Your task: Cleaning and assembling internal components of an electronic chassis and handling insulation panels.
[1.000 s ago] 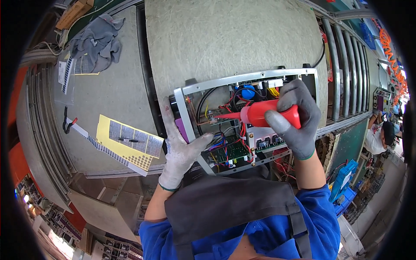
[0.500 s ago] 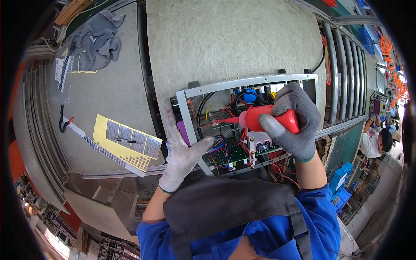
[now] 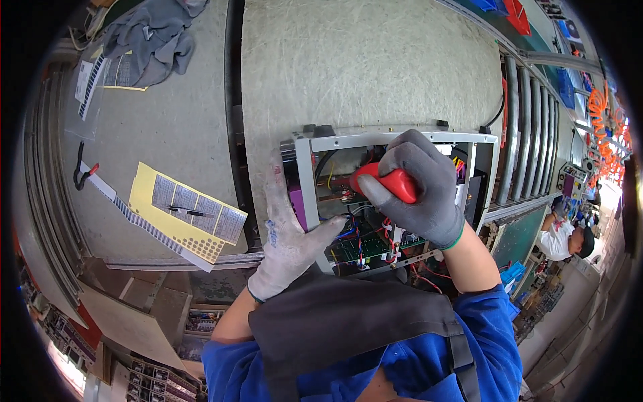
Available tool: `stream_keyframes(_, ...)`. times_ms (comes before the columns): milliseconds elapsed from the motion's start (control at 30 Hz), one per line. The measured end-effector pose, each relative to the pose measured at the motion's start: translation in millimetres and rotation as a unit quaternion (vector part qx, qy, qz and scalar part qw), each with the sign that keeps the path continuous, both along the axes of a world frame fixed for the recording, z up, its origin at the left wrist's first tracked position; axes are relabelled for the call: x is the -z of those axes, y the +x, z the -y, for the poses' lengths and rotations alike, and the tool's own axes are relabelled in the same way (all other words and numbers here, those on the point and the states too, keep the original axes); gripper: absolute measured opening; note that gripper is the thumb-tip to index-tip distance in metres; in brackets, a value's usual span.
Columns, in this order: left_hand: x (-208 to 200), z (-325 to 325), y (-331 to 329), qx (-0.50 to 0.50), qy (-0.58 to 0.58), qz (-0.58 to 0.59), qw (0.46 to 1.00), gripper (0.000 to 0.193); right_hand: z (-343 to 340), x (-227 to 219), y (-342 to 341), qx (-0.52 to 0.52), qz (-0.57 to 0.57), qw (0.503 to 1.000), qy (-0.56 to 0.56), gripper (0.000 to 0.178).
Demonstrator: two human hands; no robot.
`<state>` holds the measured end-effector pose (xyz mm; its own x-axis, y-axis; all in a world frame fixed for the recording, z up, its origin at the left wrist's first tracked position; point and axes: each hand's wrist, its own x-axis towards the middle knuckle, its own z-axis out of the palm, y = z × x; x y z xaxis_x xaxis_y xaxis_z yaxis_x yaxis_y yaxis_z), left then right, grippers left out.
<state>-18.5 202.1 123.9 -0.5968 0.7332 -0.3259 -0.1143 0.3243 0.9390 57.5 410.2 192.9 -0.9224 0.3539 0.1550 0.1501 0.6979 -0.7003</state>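
Note:
An open metal chassis [image 3: 398, 142] with a purple end panel [image 3: 297, 209] lies on the bench, its wiring and green circuit board [image 3: 348, 251] exposed. My left hand [image 3: 288, 248], in a stained pale glove, grips the chassis's left end, with the fingers along the outside and the thumb over the inner side. In a grey glove, my right hand [image 3: 425, 191] is wrapped round a red squeeze bottle [image 3: 395, 184]. That bottle tilts down to the left into the chassis. Its tip is hard to make out among the parts there.
On the left bench lie a yellow label sheet [image 3: 151, 201] with a pen [image 3: 191, 212] on it, a black-and-red hooked tool [image 3: 84, 173] and a grey cloth [image 3: 154, 37]. Metal rollers [image 3: 529, 127] run along the right. Another person [image 3: 561, 236] is farther right.
My right hand has moved left and down with the red bottle, whose front end is now deeper in the chassis. My left hand keeps its grip. The whole view has shifted slightly.

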Motion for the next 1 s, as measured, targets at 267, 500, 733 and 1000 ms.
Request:
stream_keyframes(267,2.3,2.3,2.5,-0.01,0.005,0.015,1.0,0.12,7.7,0.6,-3.3,-0.012,0.032,0.999,0.014,0.027)
stream_keyframes(500,-0.7,-7.5,1.7,-0.009,0.013,0.002,1.0,0.119,4.8,19.1,-1.2,0.0,0.005,0.999,0.033,0.026)
stream_keyframes(733,-18.4,-13.5,5.4,-0.077,0.01,0.043,0.996,0.118,-36.7,-19.4,72.1,0.222,-0.15,0.938,-0.22,0.022)
stream_keyframes(1000,-87.3,-128.7,11.3,0.2,-0.087,-0.511,0.831,0.087,-90.6,-32.6,153.7,0.339,-0.202,0.91,-0.13,0.018)
